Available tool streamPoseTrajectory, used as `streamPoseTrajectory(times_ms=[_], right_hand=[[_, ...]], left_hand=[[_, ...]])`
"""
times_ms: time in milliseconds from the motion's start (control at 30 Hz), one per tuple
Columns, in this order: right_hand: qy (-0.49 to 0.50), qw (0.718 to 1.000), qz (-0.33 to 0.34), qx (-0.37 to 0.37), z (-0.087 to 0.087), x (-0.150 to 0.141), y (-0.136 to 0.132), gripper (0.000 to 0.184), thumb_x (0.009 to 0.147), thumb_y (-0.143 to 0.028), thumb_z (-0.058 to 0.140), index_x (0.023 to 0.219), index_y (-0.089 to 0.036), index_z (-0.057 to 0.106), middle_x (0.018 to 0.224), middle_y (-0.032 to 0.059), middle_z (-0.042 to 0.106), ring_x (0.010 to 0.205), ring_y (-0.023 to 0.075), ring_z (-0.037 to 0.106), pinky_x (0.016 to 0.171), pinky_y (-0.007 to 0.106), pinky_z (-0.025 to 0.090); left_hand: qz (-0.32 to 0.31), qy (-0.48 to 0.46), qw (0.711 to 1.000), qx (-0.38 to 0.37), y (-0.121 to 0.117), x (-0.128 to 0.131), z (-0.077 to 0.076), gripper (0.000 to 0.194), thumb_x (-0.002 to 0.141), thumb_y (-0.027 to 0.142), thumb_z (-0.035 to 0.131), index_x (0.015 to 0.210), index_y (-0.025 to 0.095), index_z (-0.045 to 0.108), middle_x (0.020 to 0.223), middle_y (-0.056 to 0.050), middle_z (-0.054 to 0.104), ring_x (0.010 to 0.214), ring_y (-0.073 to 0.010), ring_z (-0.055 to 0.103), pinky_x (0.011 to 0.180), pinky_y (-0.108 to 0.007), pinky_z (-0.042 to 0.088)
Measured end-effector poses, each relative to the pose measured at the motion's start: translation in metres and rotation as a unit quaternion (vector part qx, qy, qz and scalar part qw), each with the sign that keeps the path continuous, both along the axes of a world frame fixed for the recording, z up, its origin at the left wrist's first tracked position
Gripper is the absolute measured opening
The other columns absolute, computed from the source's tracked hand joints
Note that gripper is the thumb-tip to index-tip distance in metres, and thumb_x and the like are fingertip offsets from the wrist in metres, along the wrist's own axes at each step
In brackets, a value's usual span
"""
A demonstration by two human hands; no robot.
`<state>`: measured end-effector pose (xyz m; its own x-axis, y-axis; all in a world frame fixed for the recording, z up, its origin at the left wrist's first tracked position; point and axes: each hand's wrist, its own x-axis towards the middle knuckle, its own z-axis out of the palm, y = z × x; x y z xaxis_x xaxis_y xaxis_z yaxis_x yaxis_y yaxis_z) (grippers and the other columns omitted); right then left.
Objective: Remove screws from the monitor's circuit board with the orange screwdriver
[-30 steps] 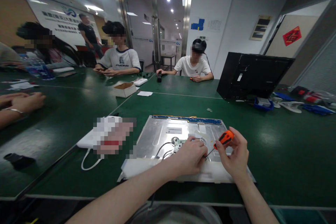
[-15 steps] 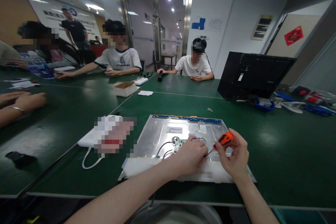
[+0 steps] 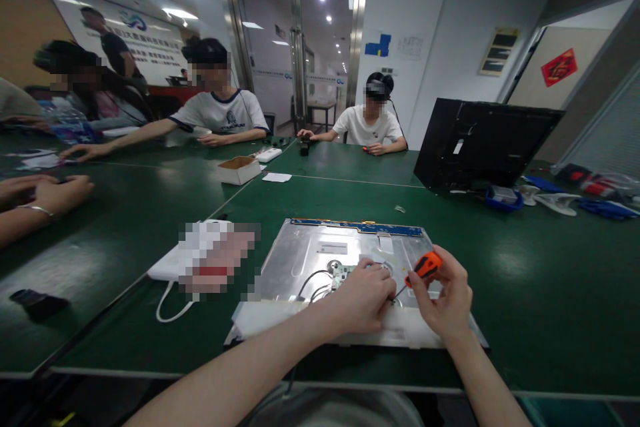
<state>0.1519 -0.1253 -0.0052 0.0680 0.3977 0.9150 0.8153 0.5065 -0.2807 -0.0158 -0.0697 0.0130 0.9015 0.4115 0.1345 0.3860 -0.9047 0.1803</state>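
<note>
Two bare hands work over a flat silver metal panel (image 3: 290, 260) lying on a dark green bench (image 3: 550, 293), directly in front of the person. The right hand (image 3: 449, 300) grips an orange-and-black screwdriver (image 3: 424, 268) by its handle, between thumb and fingers. The screwdriver's long axis slants: the handle's end points up and to the right, away from the person, while the thin shaft runs down and leftward to the left hand's fingers. The left hand (image 3: 367, 293) rests on the panel with fingers curled around the shaft's lower end; whether they grasp anything is hidden. The panel's long axis runs left to right, with a blue strip (image 3: 350, 227) along its far edge. A small green circuit board (image 3: 341, 273) with black wires (image 3: 313, 277) lies just left of the left hand, partly covered.
</note>
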Motion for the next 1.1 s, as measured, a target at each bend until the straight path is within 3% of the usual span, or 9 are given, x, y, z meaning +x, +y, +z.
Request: streamPoseTrajectory(times_ms=[233,533,933,1100], right_hand=[[-0.002,1.000,-0.009,-0.005,0.002,-0.001,0.001,0.047,0.092,-0.028,0.062,0.136,-0.023,0.045,0.073,-0.0031,0.059,0.045,0.0114,0.056,0.042,0.023,0.051],[-0.018,1.000,-0.005,-0.008,0.006,-0.003,0.001,0.046,0.095,-0.032,0.060,0.137,-0.022,0.043,0.063,-0.0078,0.054,0.041,0.0102,0.054,0.040,0.022,0.050],[-0.022,0.997,0.056,-0.050,0.014,-0.007,0.000,0.055,0.096,-0.024,0.054,0.147,-0.020,0.034,0.076,0.0003,0.066,0.051,0.0125,0.062,0.043,0.022,0.053],[-0.031,0.998,0.049,-0.040,0.014,-0.007,0.002,0.054,0.095,-0.024,0.056,0.145,-0.020,0.037,0.075,-0.0010,0.064,0.048,0.0111,0.060,0.041,0.020,0.051]], left_hand=[[-0.002,0.002,1.000,0.013,-0.001,0.000,0.001,0.003,0.084,0.015,0.058,0.082,0.016,0.061,0.092,-0.008,0.068,0.089,-0.0236,0.062,0.090,-0.038,0.039],[0.002,0.001,1.000,0.018,0.000,0.000,0.002,0.003,0.080,0.016,0.061,0.078,0.017,0.060,0.089,-0.007,0.067,0.086,-0.0237,0.062,0.090,-0.039,0.040],[0.014,0.000,1.000,0.028,0.000,0.001,-0.002,0.002,0.078,0.017,0.061,0.079,0.017,0.059,0.088,-0.008,0.067,0.084,-0.0243,0.062,0.089,-0.039,0.041],[0.012,0.003,1.000,0.026,0.001,0.001,-0.004,0.004,0.078,0.017,0.062,0.079,0.017,0.058,0.089,-0.008,0.067,0.086,-0.0253,0.063,0.090,-0.040,0.041]])
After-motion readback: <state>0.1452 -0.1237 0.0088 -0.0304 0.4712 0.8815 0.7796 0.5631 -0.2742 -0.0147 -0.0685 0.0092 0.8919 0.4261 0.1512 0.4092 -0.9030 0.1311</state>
